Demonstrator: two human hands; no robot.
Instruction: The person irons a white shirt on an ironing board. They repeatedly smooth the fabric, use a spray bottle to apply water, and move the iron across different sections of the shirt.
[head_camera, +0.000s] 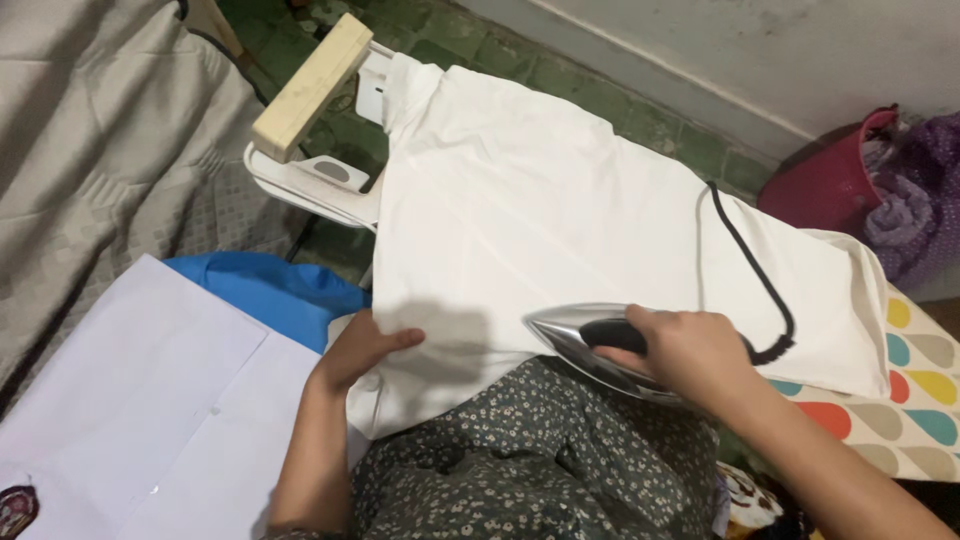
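Two bare hands work a white garment (560, 220) spread flat across an ironing board (925, 400), whose cover of coloured teardrop shapes shows at the right end. Right hand (690, 352) is wrapped tight around the dark handle of a steel-soled iron (585, 345), which rests on the near edge of the cloth with its pointed nose turned toward the left hand. Left hand (362, 348) lies palm down and fingers loosely spread on the near left corner of the fabric, pinning it and gripping nothing. A black cord (752, 262) runs from the back of the iron in a curve up over the cloth toward the far edge. Nearest the camera, dark floral-print fabric (530, 460) covers the person's front. Left of the board sit a blue cloth (270, 290) and a pale sheet (140, 400), with a wooden block (312, 85) on what may be a white plastic stand (320, 180) beyond. A red tub (830, 180) holding purple laundry (915, 190) stands on the floor at the far right
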